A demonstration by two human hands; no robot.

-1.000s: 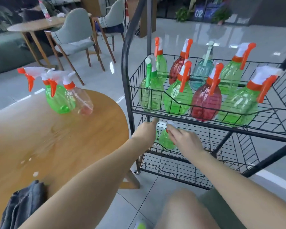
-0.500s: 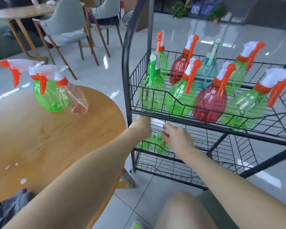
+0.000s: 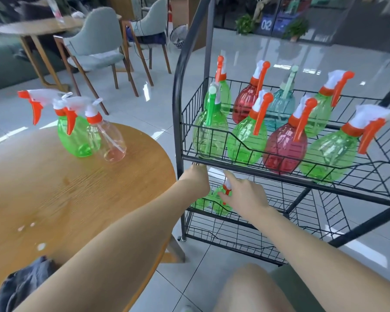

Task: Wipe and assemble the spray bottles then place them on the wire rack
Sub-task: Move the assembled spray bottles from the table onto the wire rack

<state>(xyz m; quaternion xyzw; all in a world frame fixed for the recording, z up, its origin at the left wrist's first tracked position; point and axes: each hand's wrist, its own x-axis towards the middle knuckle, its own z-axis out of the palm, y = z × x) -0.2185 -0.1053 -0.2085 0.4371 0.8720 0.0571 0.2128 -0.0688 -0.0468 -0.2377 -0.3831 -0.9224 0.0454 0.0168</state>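
At the lower left edge of the frame a dark grey cloth (image 3: pixel 20 282) lay bunched on the round wooden table (image 3: pixel 81 194), with a few wet spots on the wood above it. Toward the upper left of the table stood a green spray bottle (image 3: pixel 73 134) and, just beside it on the right, a clear spray bottle (image 3: pixel 108 140), both with white heads and orange triggers. In the centre of the frame the left hand (image 3: pixel 195 180) reached into the middle shelf of the black wire rack (image 3: pixel 180 122); its fingers were hidden behind the shelf rail, so its grip could not be told. Just right of it the right hand (image 3: pixel 243 197) pinched the orange-collared neck of a small green bottle (image 3: pixel 221 202) resting on that middle shelf, with another green bottle (image 3: pixel 200 201) partly hidden beside it. Across the upper right, the top basket (image 3: pixel 358 174) held a crowd of upright bottles, green, red and one pale teal.
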